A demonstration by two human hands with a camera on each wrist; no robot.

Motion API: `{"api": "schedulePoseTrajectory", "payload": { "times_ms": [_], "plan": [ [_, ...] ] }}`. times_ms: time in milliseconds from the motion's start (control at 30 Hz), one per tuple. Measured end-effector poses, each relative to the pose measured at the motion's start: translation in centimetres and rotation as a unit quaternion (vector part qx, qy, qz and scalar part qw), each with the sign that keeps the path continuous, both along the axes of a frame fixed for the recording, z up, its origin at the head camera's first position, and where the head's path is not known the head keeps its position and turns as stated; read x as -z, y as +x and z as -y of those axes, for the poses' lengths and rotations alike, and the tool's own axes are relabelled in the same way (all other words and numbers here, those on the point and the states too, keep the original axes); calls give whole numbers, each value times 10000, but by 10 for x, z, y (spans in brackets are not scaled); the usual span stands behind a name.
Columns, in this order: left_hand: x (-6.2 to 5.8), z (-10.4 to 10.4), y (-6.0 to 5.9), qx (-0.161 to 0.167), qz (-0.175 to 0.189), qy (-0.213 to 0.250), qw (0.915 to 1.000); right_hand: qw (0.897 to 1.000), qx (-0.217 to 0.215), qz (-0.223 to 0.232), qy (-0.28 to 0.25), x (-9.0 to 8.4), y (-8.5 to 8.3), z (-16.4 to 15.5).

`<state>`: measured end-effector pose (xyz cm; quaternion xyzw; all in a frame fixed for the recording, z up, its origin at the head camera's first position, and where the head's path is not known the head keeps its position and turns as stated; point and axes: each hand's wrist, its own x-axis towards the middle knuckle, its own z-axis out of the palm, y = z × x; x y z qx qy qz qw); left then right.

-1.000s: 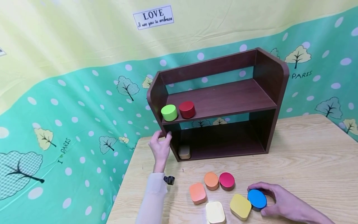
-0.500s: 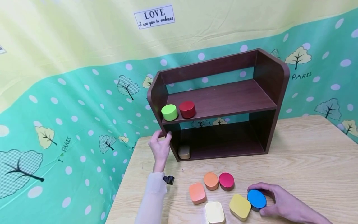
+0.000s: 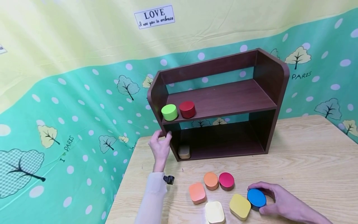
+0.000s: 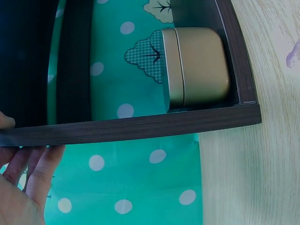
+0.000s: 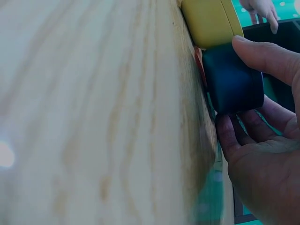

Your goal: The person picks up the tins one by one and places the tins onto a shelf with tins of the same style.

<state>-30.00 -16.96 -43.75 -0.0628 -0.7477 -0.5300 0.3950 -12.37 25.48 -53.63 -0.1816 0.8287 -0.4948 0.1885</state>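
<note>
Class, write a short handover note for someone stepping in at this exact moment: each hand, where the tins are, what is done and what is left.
Left hand grips the left side panel of the shelf unit.
Right hand holds the blue round tin on the table.
Done: green tin and red tin on the upper shelf; beige tin on the lower.
Left on the table: orange round, magenta round, orange square, cream and yellow tins, plus the blue.

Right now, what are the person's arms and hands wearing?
The left hand is bare, with a pale, sheer cream sleeve reaching the wrist and a small black clip-like device beside the cuff. The right hand and forearm are bare; no rings or watch show.
</note>
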Motion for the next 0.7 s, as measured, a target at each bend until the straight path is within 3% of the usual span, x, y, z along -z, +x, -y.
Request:
{"api": "schedulePoseTrajectory", "payload": {
  "times_ms": [367,700],
  "plan": [
    [-1,0,1,40,28,26,10000,10000,21,-36,-57,-3,0,1],
    [-1,-1,2,24,56,92,9999,9995,136,247,-167,-10,-2,-1]
  ]
}}
